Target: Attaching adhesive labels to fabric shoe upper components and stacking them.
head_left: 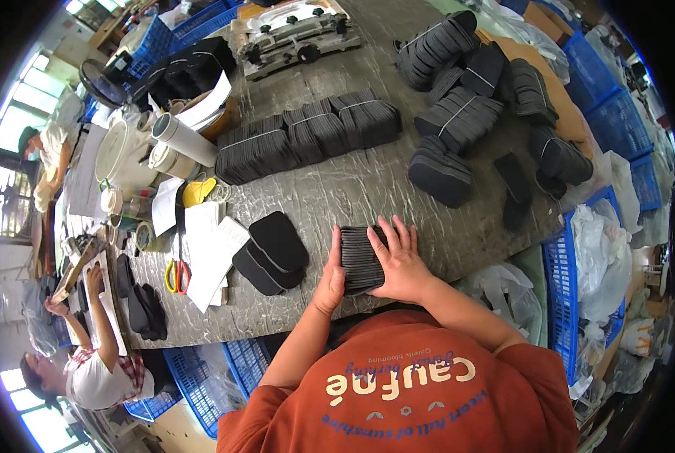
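Blue crates [616, 121] are stacked at three o'clock, white paper sheets [209, 257] lie at nine o'clock. At centre, a stack of black insoles [360, 260], dark and flat, is stood on the table [337, 189], pressed between the left hand [330, 283] and right hand [401, 260]

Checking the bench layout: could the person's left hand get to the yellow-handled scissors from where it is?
Probably yes. The left hand presses the side of the stack of black insoles; between it and the scissors lie only flat loose insoles and white papers, nothing tall.
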Action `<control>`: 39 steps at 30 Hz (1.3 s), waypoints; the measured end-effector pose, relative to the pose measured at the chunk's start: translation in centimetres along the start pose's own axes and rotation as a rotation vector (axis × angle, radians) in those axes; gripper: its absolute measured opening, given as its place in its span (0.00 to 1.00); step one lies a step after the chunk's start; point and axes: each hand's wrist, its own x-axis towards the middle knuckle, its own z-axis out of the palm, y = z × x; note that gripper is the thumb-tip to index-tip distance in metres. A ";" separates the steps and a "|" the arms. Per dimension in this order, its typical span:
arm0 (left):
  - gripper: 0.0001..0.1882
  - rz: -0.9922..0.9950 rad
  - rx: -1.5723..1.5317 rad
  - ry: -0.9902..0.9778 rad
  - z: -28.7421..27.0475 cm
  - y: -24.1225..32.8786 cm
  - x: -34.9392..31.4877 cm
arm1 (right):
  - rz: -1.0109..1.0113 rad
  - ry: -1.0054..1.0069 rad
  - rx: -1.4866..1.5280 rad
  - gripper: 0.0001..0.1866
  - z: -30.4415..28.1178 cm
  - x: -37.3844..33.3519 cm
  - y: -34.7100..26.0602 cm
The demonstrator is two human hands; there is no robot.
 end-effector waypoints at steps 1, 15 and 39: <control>0.57 -0.001 -0.031 0.007 0.2 -0.3 -0.1 | -0.029 0.025 0.016 0.62 0.0 -0.1 0.0; 0.48 0.043 -0.031 0.053 -1.6 -1.8 2.0 | 0.112 0.078 0.116 0.63 0.3 -1.8 0.1; 0.39 0.124 0.508 -0.026 -2.4 -0.1 1.5 | 0.040 -0.085 -0.210 0.66 -1.8 1.1 -2.0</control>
